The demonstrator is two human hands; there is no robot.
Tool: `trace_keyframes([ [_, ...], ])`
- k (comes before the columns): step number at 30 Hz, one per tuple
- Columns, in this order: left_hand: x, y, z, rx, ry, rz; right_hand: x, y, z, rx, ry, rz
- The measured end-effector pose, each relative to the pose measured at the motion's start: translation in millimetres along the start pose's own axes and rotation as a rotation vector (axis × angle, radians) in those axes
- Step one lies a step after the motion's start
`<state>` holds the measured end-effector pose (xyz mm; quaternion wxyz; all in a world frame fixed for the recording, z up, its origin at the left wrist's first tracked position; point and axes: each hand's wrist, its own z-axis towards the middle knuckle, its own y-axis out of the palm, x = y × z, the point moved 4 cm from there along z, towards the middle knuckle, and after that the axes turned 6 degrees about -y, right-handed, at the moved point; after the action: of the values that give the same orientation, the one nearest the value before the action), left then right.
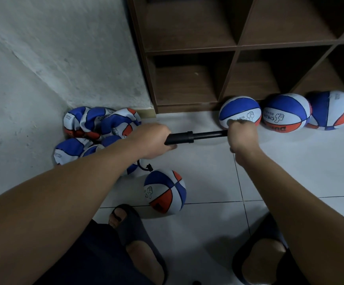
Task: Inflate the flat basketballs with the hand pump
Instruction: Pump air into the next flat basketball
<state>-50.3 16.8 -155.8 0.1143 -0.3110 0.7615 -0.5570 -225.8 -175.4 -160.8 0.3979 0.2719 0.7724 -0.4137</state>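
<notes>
Pump (189, 137) gripped between both fists

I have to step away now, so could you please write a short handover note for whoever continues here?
Left hand grips the barrel of the black plastic hand pump; right hand grips its handle end, rod drawn out.
The pump's hose runs to the round blue, white and orange basketball on the floor tiles, between the feet.
Done: three round inflated balls lined up along the brown wooden shelf unit.
Left: finish this ball, then the pile of crumpled flat balls in the wall corner.
</notes>
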Motion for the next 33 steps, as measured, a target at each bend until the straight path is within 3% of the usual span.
trace_keyframes([
  [5,17,-2,-1,0.059,0.013,0.003,-16,26,-29,-0.071,-0.128,-0.018],
  [9,22,-1,-2,0.071,0.050,0.087,-7,49,-38,-0.203,-0.021,0.008],
  [15,18,2,-2,0.055,0.058,0.112,0,53,-36,-0.232,0.021,0.038],
  [20,11,5,-1,-0.067,0.039,0.033,10,47,-28,-0.326,0.127,0.151],
  [25,-25,-2,4,-0.077,-0.064,-0.029,10,0,7,-0.090,0.114,0.184],
  [28,-12,-1,1,-0.061,-0.035,-0.056,9,-3,7,0.021,0.080,0.154],
  [33,14,-1,0,0.020,0.012,0.066,7,32,-24,-0.063,-0.010,0.074],
])
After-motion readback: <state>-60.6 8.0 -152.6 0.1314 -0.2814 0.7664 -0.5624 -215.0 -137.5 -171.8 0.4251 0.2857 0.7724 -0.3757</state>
